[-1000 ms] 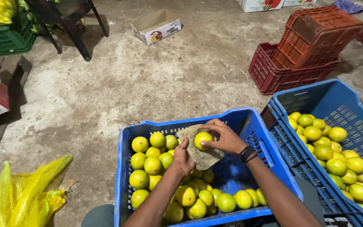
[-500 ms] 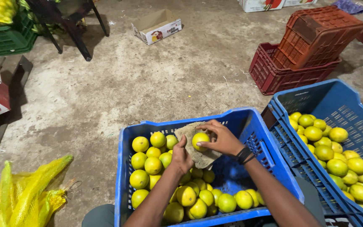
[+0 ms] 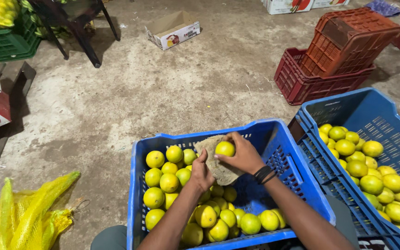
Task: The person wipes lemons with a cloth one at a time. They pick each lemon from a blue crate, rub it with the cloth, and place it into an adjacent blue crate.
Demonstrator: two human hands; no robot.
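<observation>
Holding a yellow-green citrus fruit (image 3: pixel 225 148) in curled fingers, the right hand (image 3: pixel 241 153) presses it against a brownish cloth (image 3: pixel 218 166) over the blue crate (image 3: pixel 297 180) in front of the person. The left hand (image 3: pixel 201 173) grips that cloth from below, fingers closed around it (only its back shows), above the loose fruits (image 3: pixel 163 183) filling the crate's left side.

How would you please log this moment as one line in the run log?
left hand: holds cloth | right hand: grips yellow-green fruit against cloth | over blue crate of fruit
</observation>
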